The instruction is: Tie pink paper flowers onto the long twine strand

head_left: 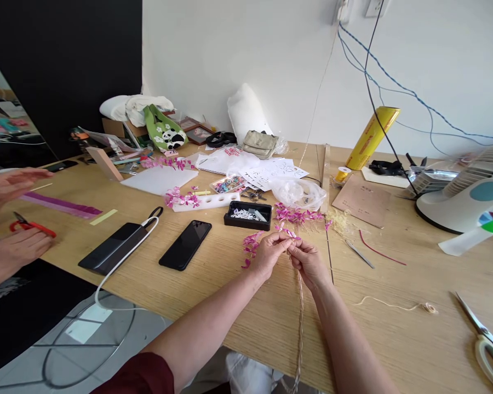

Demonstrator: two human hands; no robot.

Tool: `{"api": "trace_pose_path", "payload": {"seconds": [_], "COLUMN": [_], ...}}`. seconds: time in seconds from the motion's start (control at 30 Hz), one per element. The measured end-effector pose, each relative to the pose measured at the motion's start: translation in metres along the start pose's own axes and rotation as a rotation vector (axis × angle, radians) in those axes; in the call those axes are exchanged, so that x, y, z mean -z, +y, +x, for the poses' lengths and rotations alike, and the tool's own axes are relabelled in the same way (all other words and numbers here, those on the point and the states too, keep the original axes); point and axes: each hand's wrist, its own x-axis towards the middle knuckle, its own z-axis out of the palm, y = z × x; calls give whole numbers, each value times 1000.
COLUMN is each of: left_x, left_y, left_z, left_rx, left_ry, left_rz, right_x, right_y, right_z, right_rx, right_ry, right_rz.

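My left hand (270,253) and my right hand (310,264) meet above the front part of the table, both closed in a pinch. A few small purple flowers (287,232) stick out just past my fingertips. From between my hands a braided beige cord (300,317) hangs down over the table's front edge. Exactly how flowers and cord join is hidden by my fingers. Beside my left hand lies a purple flower sprig (251,247). Another flower spray (298,214) rests just beyond my hands, near a black tray (247,215) with small pieces in it.
On the left, a co-worker's hand (20,249) holds red-handled scissors (33,226); their other hand (14,186) is raised. A phone (185,244) and a black stand (113,247) with a white cable lie nearby. Rightward are tweezers (360,254), large scissors (482,331) and a fan (464,189).
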Motion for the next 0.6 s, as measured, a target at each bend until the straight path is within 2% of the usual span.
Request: {"api": "trace_pose_path", "payload": {"seconds": [0.2,0.6], "left_x": [0,0], "left_y": [-2,-3], "left_z": [-1,-2], "left_rx": [45,103], "left_ry": [26,3], "left_rz": [-40,-145], "right_x": [1,4], "right_y": [3,5], "right_z": [2,3], "right_rx": [-22,-52], "right_ry": [2,-6], "right_rz": [2,-4]}}
